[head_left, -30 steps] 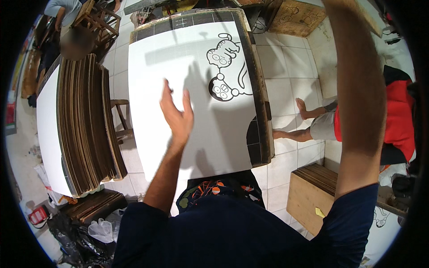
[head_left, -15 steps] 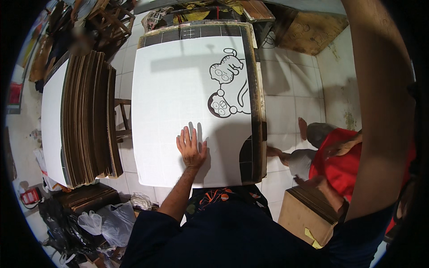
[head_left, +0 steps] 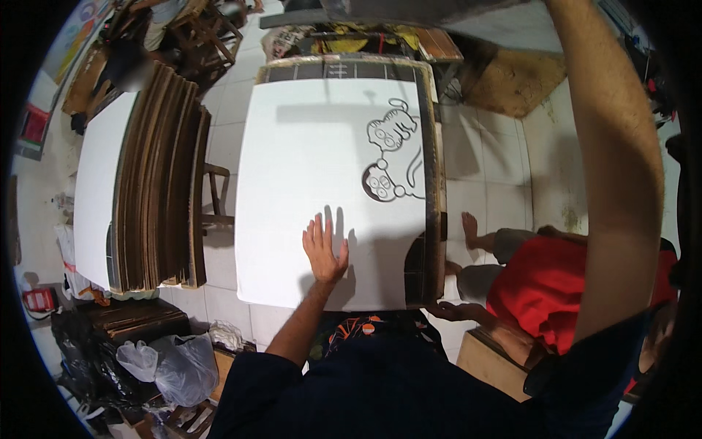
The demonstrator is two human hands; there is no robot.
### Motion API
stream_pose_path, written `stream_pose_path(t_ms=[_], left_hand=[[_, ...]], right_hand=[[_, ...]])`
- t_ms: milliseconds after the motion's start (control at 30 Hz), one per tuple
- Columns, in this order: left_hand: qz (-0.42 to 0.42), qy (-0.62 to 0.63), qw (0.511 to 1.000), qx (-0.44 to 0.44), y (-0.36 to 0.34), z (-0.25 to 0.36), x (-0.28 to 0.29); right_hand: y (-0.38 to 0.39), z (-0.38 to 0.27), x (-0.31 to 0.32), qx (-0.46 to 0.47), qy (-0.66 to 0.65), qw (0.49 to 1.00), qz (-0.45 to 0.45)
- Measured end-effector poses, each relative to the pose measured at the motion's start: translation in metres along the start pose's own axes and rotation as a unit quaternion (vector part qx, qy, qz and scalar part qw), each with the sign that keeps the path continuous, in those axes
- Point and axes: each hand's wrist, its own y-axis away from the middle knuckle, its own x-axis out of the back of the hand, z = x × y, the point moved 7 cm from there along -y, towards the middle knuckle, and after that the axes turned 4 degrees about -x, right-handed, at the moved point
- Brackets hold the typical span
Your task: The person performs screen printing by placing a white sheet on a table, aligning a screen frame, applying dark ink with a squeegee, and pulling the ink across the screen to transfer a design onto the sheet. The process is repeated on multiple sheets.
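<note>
My left hand [head_left: 325,256] is open, palm down, fingers stretched over a white cloth sheet [head_left: 292,168]. Its shadow falls just beside it, and I cannot tell whether the palm touches the cloth. The sheet lies over a dark-edged board [head_left: 428,146]. At the sheet's right edge is a black line drawing [head_left: 391,132] of a cartoon cat and a cartoon figure. My right arm [head_left: 614,146] reaches up and forward, its hand beyond the top edge. A dark flat panel [head_left: 468,22] spans the top, near that arm.
On the left stands a row of upright boards [head_left: 157,190], the outermost covered in white. A person in red [head_left: 534,285] sits at the right, one hand [head_left: 457,311] by the board's near right corner. Plastic bags [head_left: 175,366] lie lower left. A wooden stool [head_left: 212,197] stands between the boards.
The whole view has shifted, and more of the dark panel shows at the top. The seated person's hand has moved to the board's near right corner. My left hand stays open over the cloth.
</note>
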Motion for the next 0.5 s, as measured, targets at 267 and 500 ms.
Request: stream_pose_path(t_ms=[267, 500], left_hand=[[0.028, -0.006, 0.999, 0.032, 0.05, -0.052, 0.109], [0.049, -0.078, 0.988, 0.124, 0.131, -0.151, 0.194]], right_hand=[[0.042, -0.017, 0.01, -0.086, 0.067, 0.994, 0.001], [0.082, -0.023, 0.005, -0.101, 0.056, 0.992, -0.04]])
